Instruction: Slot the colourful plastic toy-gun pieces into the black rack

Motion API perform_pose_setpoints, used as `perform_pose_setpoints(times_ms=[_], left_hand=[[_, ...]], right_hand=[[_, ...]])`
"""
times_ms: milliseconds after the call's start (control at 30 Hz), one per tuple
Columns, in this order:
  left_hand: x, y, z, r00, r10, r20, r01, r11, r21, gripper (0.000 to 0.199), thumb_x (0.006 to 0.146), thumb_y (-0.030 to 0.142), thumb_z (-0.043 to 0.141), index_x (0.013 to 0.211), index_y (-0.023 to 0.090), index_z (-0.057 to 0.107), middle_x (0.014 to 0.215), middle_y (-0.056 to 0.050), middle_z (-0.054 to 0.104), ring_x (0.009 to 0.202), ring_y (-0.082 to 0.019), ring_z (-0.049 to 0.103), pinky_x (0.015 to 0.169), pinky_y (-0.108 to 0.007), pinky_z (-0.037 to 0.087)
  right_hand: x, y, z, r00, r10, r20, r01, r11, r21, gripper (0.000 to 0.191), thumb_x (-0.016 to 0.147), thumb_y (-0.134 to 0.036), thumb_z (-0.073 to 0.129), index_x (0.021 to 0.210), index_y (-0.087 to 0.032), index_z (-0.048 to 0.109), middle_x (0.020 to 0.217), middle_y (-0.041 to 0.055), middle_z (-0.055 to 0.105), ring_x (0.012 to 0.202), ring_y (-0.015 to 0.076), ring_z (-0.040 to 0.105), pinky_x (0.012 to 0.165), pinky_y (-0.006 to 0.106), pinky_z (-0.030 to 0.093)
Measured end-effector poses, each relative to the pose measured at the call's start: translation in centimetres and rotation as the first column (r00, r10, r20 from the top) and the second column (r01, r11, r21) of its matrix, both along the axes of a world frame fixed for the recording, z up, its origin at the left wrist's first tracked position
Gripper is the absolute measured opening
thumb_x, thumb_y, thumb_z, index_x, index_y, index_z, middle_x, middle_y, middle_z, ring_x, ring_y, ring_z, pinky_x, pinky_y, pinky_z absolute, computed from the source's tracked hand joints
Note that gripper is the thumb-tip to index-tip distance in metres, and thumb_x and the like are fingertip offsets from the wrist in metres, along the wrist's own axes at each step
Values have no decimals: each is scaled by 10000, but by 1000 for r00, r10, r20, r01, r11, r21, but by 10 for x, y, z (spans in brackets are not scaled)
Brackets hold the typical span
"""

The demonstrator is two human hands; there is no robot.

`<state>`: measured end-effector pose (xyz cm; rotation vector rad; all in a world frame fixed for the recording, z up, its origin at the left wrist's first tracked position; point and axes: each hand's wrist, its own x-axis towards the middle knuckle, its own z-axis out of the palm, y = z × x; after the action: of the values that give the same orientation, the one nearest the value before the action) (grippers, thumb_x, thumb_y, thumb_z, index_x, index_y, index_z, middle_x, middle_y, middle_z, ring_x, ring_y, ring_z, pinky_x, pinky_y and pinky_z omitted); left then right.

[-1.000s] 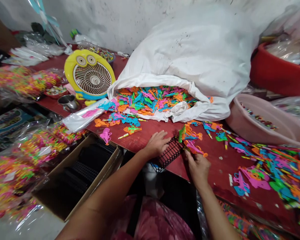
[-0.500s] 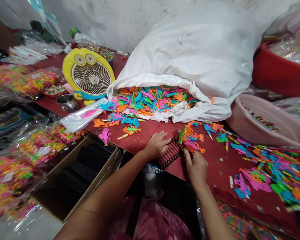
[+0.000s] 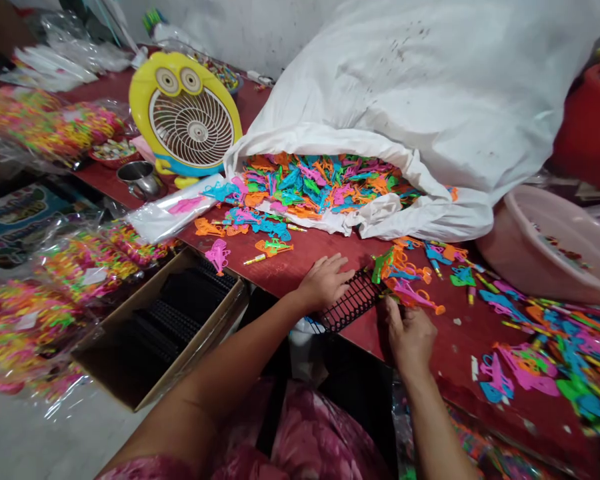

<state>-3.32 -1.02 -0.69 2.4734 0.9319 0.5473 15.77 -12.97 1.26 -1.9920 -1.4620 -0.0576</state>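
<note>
My left hand [image 3: 325, 283] lies flat with its fingers spread on the red tabletop, beside a black plastic grid strip [image 3: 350, 303] that runs over the table edge. My right hand [image 3: 410, 337] has its fingers closed at the strip's right end, and the fingertips partly hide what they pinch. Just beyond it lies a small heap of bright plastic toy guns [image 3: 405, 270], orange, pink and green. A loose pink toy gun [image 3: 217, 257] lies farther left.
A white sack [image 3: 380, 87] spills more colored plastic pieces across the table, with a wide scatter at right. A cardboard box [image 3: 160, 333] of black strips stands left of my arm, near bags of colorful pieces. A yellow fan [image 3: 187, 113], steel cup and pink basin also stand nearby.
The whole scene has shifted upward and slightly right in view. Both hands stay in about the same place at the black strip.
</note>
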Motion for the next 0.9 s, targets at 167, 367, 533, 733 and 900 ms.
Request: perform_pose_setpoints(times_ms=[167, 367, 533, 733, 900], left_hand=[[-1, -1, 3, 1000, 1, -13, 0, 1000, 20, 404, 940, 337, 516, 1323, 231, 585, 1509, -126, 447, 1457, -283, 319, 1188, -507, 272], [0, 0, -4, 1000, -6, -9, 6, 998, 67, 408, 932, 328, 533, 1321, 219, 585, 1502, -136, 451, 1443, -301, 341, 1176, -512, 289], [0, 0, 2, 998, -6, -61, 12, 996, 91, 390, 933, 308, 531, 1310, 225, 589, 1491, -140, 460, 1436, -309, 352, 1157, -518, 320], [-3, 0, 9, 994, -44, -104, 46, 999, 17, 427, 975, 381, 457, 1379, 263, 531, 1539, -134, 402, 1452, -334, 321, 1145, -565, 323], [-4, 2, 7, 996, -44, -83, 45, 999, 8, 419, 982, 386, 444, 1374, 269, 533, 1545, -113, 401, 1460, -332, 307, 1155, -566, 308]], right_hand=[[0, 2, 0, 982, 26, 185, -17, 998, -52, 518, 943, -551, 405, 537, -232, 461, 487, 6, 407, 461, 146, 337, 533, 310, 235], [-4, 6, 7, 953, 54, 297, -32, 996, -79, 539, 975, -507, 327, 527, -233, 448, 489, 28, 422, 463, 146, 325, 520, 313, 203], [-4, 8, 13, 984, 9, 181, 7, 996, -88, 567, 954, -581, 363, 493, -252, 381, 435, 3, 373, 408, 126, 265, 492, 311, 192], [-11, 8, 10, 980, -76, 186, 97, 990, -106, 585, 972, -586, 315, 523, -237, 454, 471, 33, 450, 434, 157, 389, 496, 302, 219], [-21, 11, 13, 932, -139, 335, 243, 924, -294, 497, 999, -444, 361, 715, -147, 640, 609, 106, 605, 507, 183, 496, 530, 303, 225]])
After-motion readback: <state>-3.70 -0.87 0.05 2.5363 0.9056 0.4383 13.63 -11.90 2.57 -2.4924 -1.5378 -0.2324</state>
